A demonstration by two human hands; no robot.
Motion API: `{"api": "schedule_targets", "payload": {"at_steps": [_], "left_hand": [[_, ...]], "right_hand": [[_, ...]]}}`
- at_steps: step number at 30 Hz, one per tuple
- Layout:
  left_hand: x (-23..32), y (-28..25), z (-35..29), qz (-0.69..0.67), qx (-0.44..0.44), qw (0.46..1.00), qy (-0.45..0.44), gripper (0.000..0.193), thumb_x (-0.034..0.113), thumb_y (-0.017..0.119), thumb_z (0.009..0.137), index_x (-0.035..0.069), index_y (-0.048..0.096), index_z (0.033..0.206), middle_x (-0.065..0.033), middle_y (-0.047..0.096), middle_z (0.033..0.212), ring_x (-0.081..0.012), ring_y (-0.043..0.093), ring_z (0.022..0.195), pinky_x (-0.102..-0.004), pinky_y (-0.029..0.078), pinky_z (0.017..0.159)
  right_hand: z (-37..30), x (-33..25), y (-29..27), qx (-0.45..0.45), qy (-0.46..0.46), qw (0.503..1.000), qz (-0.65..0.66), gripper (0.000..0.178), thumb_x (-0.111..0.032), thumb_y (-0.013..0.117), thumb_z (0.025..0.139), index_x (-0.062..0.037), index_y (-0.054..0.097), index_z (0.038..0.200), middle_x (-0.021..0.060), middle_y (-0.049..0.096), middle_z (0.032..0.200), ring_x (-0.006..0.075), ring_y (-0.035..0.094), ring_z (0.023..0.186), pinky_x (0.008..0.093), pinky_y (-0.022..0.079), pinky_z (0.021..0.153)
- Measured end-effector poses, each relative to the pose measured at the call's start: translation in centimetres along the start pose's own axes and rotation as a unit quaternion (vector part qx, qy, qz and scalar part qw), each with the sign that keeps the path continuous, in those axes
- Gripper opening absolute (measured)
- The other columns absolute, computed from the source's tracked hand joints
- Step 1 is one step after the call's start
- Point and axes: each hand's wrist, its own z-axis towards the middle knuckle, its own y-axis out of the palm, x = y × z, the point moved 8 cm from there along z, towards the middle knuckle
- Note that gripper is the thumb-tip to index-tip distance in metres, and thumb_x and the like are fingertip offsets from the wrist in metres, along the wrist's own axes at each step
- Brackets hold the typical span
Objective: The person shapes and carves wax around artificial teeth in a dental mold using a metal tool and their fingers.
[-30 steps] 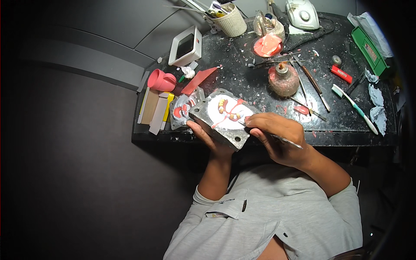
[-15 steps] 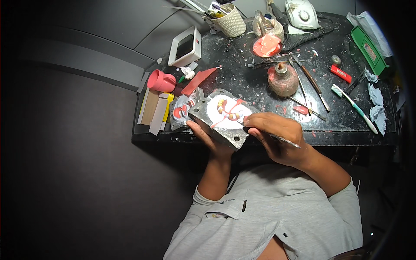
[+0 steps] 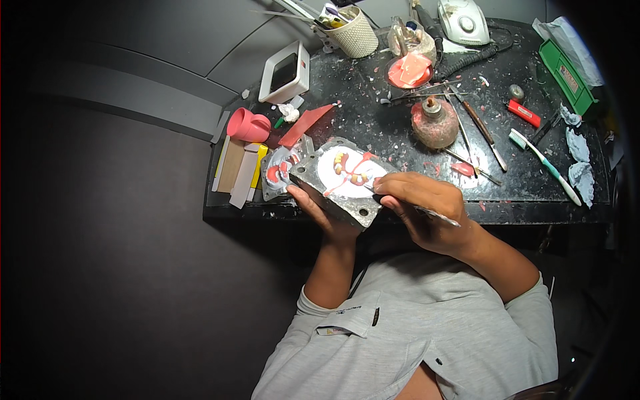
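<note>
My left hand (image 3: 328,219) is closed around a grey metal denture flask (image 3: 335,205) from below and tilts it over the bench's front edge. White plaster (image 3: 329,172) fills the flask, with yellowish teeth (image 3: 360,179) and pink-red wax strips set in it. My right hand (image 3: 433,203) pinches a slim metal hand tool (image 3: 441,217), its rear end jutting out below the knuckles. The fingertips rest at the plaster's right side, hiding the tool's working tip. Just behind the flask lies another flask half (image 3: 277,175) holding red and white material.
A pink mug (image 3: 248,125), thin boxes (image 3: 235,170) and a pink wax sheet (image 3: 307,125) stand left. A spirit burner (image 3: 435,124), carving tools (image 3: 477,120), a red lighter (image 3: 524,114) and a toothbrush (image 3: 547,167) lie right. White scraps litter the black bench (image 3: 373,100).
Almost nothing differs. My right hand and the tool have shifted very slightly at the plaster; the flask and my left hand stay in place.
</note>
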Motion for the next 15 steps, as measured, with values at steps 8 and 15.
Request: {"api": "schedule_targets", "payload": {"at_steps": [8,15], "left_hand": [[-2.2,-1.1,-0.8,-0.253,0.076,0.961,-0.086,0.105,0.023,0.071,0.098,0.02,-0.012,0.163,-0.0264,0.03,0.157,-0.0382,0.053,0.13,-0.0576,0.048,0.108],[1.4,1.0,0.8,0.11,-0.019,0.994,-0.011,0.081,0.05,0.048,0.107,0.016,-0.001,0.163,-0.0244,0.034,0.155,-0.0354,0.051,0.133,-0.0562,0.046,0.11]], "right_hand": [[-0.1,-0.3,-0.1,0.008,-0.012,1.0,0.002,0.013,-0.001,0.072,0.093,0.0037,0.069,0.105,0.0151,0.073,0.097,0.0304,0.074,0.086,0.035,0.059,0.074],[0.2,-0.5,0.0,-0.002,-0.017,1.0,-0.009,0.013,-0.002,0.072,0.093,0.0029,0.069,0.105,0.0139,0.073,0.096,0.0284,0.074,0.084,0.0337,0.058,0.07]]}}
